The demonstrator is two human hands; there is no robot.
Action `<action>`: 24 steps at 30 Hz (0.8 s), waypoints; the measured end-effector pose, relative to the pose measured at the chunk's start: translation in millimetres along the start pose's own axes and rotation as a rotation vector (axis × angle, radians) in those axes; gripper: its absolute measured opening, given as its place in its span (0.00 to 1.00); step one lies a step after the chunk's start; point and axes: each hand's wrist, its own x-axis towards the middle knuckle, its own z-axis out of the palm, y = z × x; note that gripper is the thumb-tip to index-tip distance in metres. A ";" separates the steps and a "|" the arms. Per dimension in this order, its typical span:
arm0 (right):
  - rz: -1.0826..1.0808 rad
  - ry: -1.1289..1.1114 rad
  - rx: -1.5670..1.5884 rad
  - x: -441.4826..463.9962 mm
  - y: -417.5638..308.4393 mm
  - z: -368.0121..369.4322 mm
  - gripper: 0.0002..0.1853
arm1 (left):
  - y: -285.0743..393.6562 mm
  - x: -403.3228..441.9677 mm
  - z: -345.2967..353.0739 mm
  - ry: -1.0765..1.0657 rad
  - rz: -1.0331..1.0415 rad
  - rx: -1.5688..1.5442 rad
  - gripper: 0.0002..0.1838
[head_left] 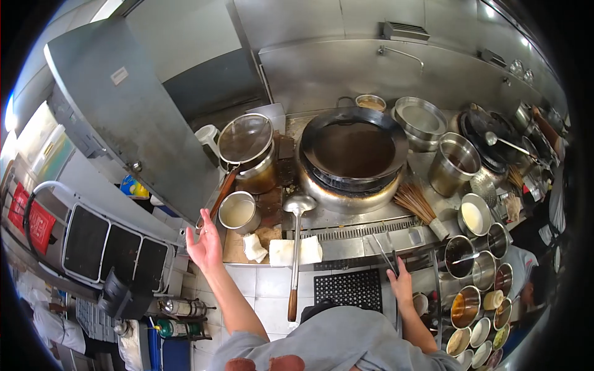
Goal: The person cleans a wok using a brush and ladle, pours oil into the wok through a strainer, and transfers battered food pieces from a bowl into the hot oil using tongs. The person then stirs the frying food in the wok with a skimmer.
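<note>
1. Left hand [207, 246] is up and open, nothing in it, right beside the small steel pot [246, 228] of pale liquid near the counter [354, 248] edge.
2. Down at the counter front, the right hand [403, 285] is at the slim metal tool [384, 255]; whether the fingers close on it, I can't tell.
3. Between the hands, the ladle [298, 205] lies across a folded cloth [281, 252]. Looks stiff and bowl-heavy; the overhanging wooden end [292, 305] is the place to grip.
4. That pot looks rigid, weighted by its liquid: level, steady support at the wall, cloth if hot.
5. The slim tool looks light, stiff, perhaps slippery; mid-length suits a grip.
</note>
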 end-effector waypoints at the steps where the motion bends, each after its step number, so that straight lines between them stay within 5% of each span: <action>1: -0.009 0.000 0.064 -6.7 0.2 0.8 0.30 | -14.5 -7.3 5.0 0.006 -0.020 -0.001 0.39; 5: 0.085 0.025 0.176 -32.2 -30.4 -10.9 0.29 | -96.6 -43.5 -18.9 -0.085 -0.493 0.437 0.38; 8: 0.144 0.149 0.177 -47.7 -42.3 -14.8 0.27 | -145.4 -67.5 -68.3 -0.404 -1.102 1.022 0.32; 10: 0.188 0.138 0.148 -61.2 -42.3 -21.5 0.26 | -172.3 -93.6 -96.3 -0.602 -1.273 1.255 0.30; 12: 0.217 0.152 0.127 -79.3 -49.8 -33.2 0.24 | -189.8 -113.3 -112.1 -0.798 -1.456 1.359 0.30; 14: 0.241 0.201 0.011 -102.4 -35.6 -35.3 0.22 | -196.1 -130.2 -129.8 -0.777 -1.723 1.199 0.29; 18: 0.515 0.222 -0.235 -174.5 -20.0 -49.2 0.21 | -200.7 -150.3 -159.9 -0.836 -2.036 1.120 0.27; 24: 0.766 0.414 -0.262 -311.6 -4.9 -64.9 0.21 | -231.2 -164.6 -145.4 -1.017 -2.040 1.249 0.25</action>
